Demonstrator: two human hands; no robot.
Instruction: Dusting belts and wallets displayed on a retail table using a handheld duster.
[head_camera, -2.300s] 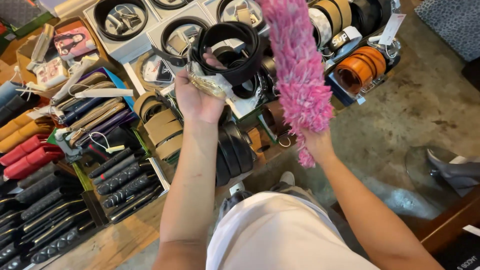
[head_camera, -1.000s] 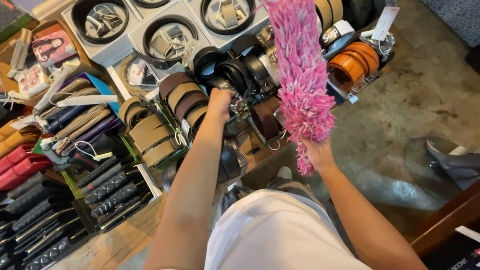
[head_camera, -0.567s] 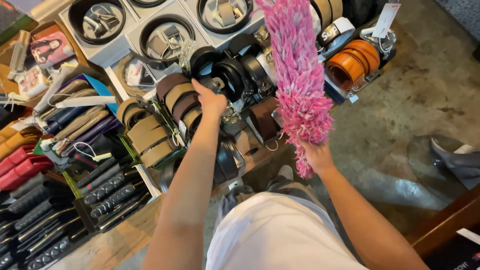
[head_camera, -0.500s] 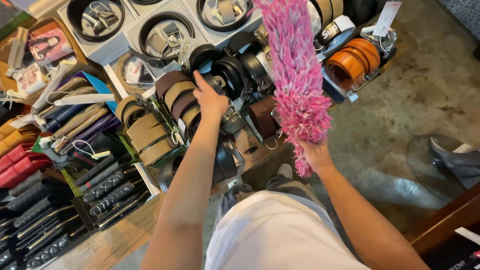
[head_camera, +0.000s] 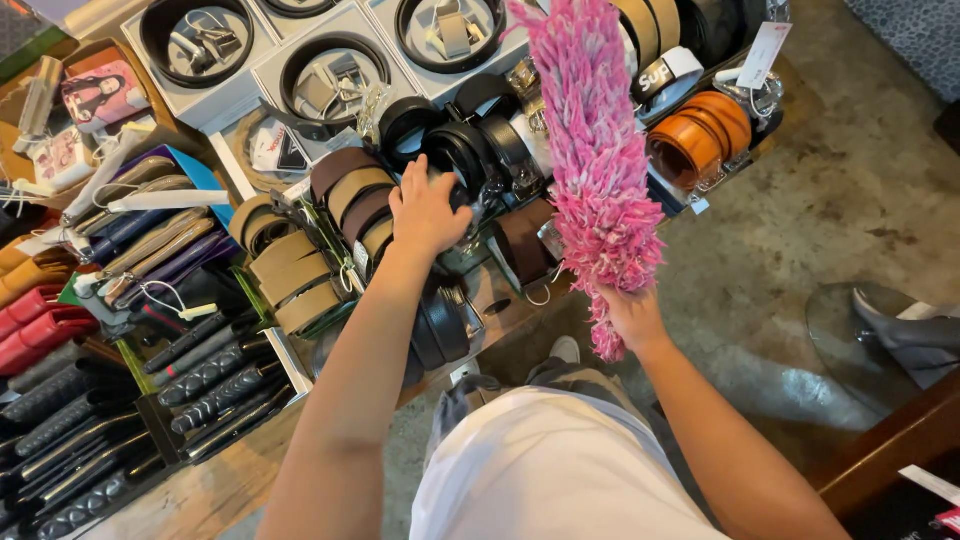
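Pink and white shaggy duster (head_camera: 598, 160), long-headed, held upright in the right hand (head_camera: 632, 318), whose fingers are wrapped fully round the hidden handle at its lower end; the fluffy head rises over the middle of the belt display table (head_camera: 200, 490). Left hand (head_camera: 428, 208), to the left of the duster, palm down with fingers spread and curled onto a cluster of rolled black belts (head_camera: 462, 155); it touches them, but whether it has actually gripped one cannot be told from this angle. Rolled brown and tan belts (head_camera: 330, 235) stand just left of that hand. Behind the duster's tip, grey open boxes (head_camera: 300, 85) each hold a coiled black belt with its buckle. Orange rolled belts (head_camera: 700, 135) sit to the right of the duster, near the table's edge. Far left of the duster, rows of wallets (head_camera: 110, 260) in dark, tan and red leather, and below them flat black belts in trays (head_camera: 120, 410). Step in hand, as judged: the black rolls are being shifted or steadied by the left hand while the duster waits clear of the stock. Next move would call for lowering the duster head onto the belts without toppling the upright rolls.
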